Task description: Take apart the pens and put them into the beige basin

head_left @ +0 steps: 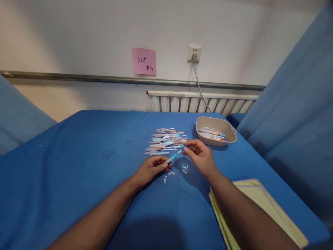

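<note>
My left hand (152, 168) rests on the blue table (78, 166), its fingers pinched around a light-blue pen barrel (171, 158) that points up and to the right. My right hand (200, 154) hovers just right of it, thumb and forefinger pinched on a tiny blue piece (185, 147) I cannot make out. Directly beyond both hands lies a pile of several pastel pens and refills (166, 140). Several small white tips (175, 171) are scattered on the cloth between and below the hands.
A beige oval tray (201, 121) holding a few pens stands at the back right. Yellow folded cloth (260, 205) lies under my right forearm. Blue partitions flank the table; a radiator, wall socket with cable and pink note are behind.
</note>
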### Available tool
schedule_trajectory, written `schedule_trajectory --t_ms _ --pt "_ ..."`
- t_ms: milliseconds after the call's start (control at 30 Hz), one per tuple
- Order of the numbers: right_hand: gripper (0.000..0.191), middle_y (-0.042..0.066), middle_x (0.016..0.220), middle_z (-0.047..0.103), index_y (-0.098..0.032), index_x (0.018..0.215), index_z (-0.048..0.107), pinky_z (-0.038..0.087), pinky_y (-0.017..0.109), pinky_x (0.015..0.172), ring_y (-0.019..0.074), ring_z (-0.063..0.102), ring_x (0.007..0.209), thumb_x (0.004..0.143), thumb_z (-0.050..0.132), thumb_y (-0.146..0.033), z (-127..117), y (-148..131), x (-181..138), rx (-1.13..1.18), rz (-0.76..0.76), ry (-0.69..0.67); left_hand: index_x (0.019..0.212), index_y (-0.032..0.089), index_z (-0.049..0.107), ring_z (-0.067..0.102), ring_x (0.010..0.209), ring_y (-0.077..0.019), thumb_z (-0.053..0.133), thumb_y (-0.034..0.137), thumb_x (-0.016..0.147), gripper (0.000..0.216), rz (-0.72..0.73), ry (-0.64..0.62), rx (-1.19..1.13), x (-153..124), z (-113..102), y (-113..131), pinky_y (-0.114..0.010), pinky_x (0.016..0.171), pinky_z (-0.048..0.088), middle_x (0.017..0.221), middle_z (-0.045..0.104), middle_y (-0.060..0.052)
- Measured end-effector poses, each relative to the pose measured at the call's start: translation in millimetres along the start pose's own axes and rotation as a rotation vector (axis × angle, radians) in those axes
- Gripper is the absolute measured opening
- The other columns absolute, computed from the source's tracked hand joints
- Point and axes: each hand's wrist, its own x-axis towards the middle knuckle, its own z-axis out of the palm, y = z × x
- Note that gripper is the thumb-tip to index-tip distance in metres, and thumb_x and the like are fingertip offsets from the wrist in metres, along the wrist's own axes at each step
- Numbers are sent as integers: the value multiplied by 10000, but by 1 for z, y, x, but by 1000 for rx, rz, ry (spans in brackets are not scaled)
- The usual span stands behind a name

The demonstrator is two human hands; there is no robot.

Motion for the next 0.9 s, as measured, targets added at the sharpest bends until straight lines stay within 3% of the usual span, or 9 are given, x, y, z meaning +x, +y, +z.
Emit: schedule_trajectory --t_ms 200,500,900 --pt "155 -17 691 622 -213 894 594 471 260 637 132 608 653 766 650 -280 0 4 -2 -72 -12 -64 849 139 673 577 739 -140 695 339 735 230 10 12 -7 0 1 1 -266 734 440 831 684 -55" --pt "128 -16 709 619 -202 846 607 443 239 613 116 566 625 766 647 -293 -1 1 -4 -391 -140 -84 797 139 656 515 634 -107 728 338 683 240 44 82 31 0 2 3 -223 619 399 682 601 8" --pt "250 -51 533 509 -191 697 498 346 211 482 92 461 475 773 622 -396 -2 12 2 -292 76 -177 822 129 648 481 560 -91 696 374 699 278 20 48 109 -3 5 3 -206 537 382 638 577 18"
